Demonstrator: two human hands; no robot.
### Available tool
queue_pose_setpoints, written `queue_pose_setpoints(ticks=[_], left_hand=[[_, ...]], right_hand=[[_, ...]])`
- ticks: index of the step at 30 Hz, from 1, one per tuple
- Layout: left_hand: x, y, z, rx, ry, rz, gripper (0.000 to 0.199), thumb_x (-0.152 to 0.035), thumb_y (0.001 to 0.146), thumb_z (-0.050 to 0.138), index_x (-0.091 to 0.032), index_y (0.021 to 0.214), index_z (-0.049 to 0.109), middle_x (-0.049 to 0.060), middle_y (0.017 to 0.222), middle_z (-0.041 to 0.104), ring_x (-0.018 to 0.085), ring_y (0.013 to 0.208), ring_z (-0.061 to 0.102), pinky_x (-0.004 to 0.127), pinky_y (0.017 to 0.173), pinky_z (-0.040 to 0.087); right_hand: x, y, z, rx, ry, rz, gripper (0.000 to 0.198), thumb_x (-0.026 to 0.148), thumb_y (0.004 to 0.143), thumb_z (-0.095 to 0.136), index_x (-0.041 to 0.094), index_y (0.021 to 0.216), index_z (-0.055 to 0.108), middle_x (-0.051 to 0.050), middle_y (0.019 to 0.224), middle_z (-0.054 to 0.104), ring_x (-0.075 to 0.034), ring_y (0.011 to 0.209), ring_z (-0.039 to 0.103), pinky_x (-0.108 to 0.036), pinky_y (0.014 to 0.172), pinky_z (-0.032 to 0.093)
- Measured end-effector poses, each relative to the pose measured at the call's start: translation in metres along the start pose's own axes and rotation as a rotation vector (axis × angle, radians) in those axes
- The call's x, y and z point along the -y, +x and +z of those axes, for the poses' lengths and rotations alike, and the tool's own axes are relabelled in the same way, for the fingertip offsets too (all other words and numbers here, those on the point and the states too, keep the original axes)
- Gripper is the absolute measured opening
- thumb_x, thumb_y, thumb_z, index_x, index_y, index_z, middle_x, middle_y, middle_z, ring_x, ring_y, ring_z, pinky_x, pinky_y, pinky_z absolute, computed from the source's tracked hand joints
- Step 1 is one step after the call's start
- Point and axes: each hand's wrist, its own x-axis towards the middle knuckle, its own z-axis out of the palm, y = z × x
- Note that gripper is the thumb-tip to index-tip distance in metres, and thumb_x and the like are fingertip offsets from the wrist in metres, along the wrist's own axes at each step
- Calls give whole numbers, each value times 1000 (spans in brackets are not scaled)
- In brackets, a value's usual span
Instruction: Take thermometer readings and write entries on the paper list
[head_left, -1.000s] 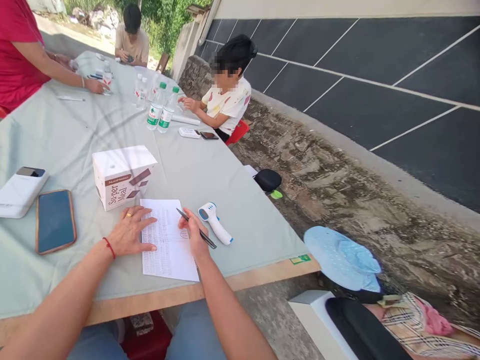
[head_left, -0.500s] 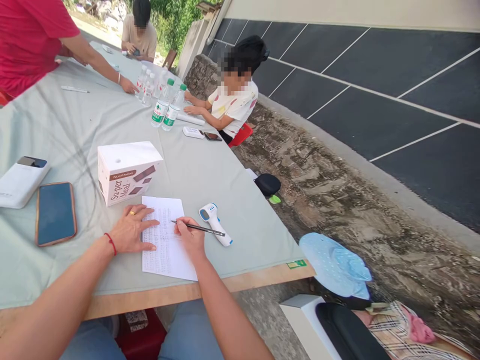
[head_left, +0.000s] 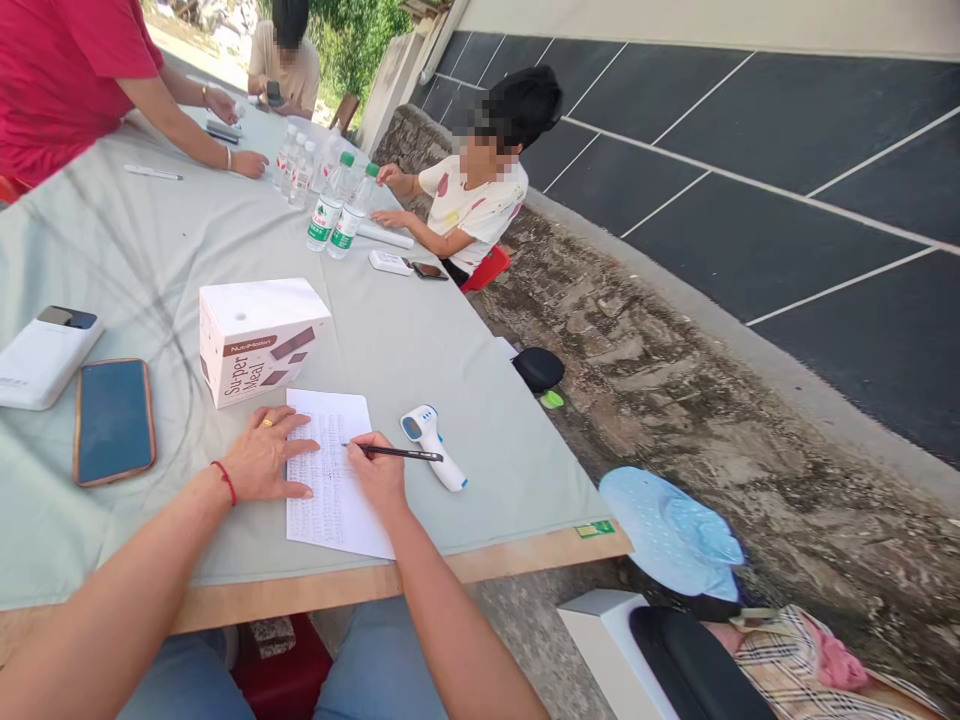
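Note:
A white sheet of paper, covered in rows of small handwriting, lies near the table's front edge. My left hand rests with spread fingers on the sheet's left side. In my right hand is a slim black pen, its tip at the written rows and its back end pointing right. Just right of that hand lies a white and blue infrared thermometer. Behind the paper stands a white carton with brown print reading "Su-per Meal".
A phone and a white power bank lie on the left of the cloth-covered table. Several water bottles stand farther back. Three people sit or lean around the far side. A blue hat is beyond the right corner.
The pen has tilted slightly in my right hand, while my left hand keeps its place on the paper. Across the table, the person in red has drawn a hand back from the bottles.

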Motion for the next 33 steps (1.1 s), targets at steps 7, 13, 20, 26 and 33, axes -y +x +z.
queue_pose_setpoints(ticks=[7,13,20,26,33], left_hand=[[1,0,1,2,15,5,60,-62,69,72,-29,119,66,12,138,52,38,130,40,57,106,28],[1,0,2,-10,15,9,60,-62,69,72,-30,118,66,11,138,53,37,129,41,56,106,29],[1,0,2,1,5,0,60,-60,68,73,-30,119,66,10,139,52,37,130,40,56,107,28],[1,0,1,6,2,-8,59,-58,68,74,-29,119,66,11,139,52,37,130,41,55,107,28],[1,0,1,6,-3,-7,59,-59,68,74,-29,118,66,11,139,52,38,129,41,56,106,29]], right_hand=[[0,0,1,28,-28,-29,13,34,66,58,21,65,59,2,59,59,-15,57,51,-28,56,43],[-1,0,0,25,-41,-48,11,33,66,58,22,64,58,2,58,58,-14,56,50,-28,55,42],[1,-1,-2,43,-45,-34,11,33,66,57,22,64,57,2,58,56,-15,57,50,-28,55,41],[1,-1,-1,15,-35,-29,14,35,66,57,21,64,58,3,58,57,-14,56,49,-28,56,41],[2,-1,-1,11,-49,-38,12,33,66,57,22,64,57,3,58,57,-14,56,49,-27,55,41]])
